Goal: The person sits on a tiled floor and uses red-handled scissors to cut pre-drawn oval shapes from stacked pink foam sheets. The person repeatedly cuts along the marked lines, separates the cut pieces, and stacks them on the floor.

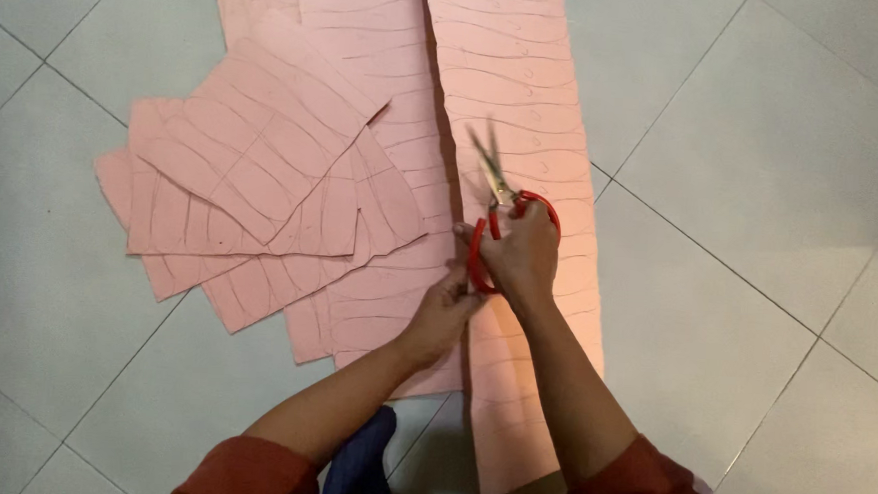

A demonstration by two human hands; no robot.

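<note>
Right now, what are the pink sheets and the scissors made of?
Pink sheets: thin, matte, likely paper or thin foam; they lie flat, with drawn wavy lines. Scissors: shiny metal blades, glossy red handles, probably plastic, in the right hand.
</note>
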